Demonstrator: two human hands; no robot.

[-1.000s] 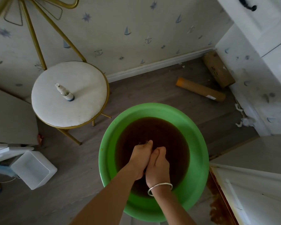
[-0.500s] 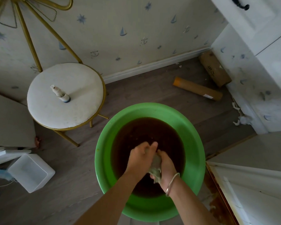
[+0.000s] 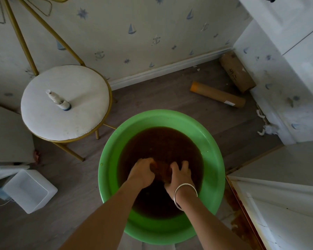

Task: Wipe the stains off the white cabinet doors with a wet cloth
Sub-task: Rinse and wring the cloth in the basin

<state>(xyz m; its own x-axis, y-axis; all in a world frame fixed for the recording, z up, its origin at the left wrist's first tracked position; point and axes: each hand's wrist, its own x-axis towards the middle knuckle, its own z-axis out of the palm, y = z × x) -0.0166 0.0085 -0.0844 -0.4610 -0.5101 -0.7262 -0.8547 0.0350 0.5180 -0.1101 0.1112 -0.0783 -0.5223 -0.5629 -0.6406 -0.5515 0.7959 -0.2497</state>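
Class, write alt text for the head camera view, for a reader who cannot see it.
Seen from above, a person's left hand and right hand are plunged into dark brown water in a green basin on a wooden floor. A white round stool holding a small bottle stands to the left.

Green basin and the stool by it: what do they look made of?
Green basin: likely plastic, given its smooth, uniform, faintly glossy wall. Stool: thin gold-coloured legs, probably painted metal; white padded seat, matte and slightly soiled, fabric or faux leather, unclear which.
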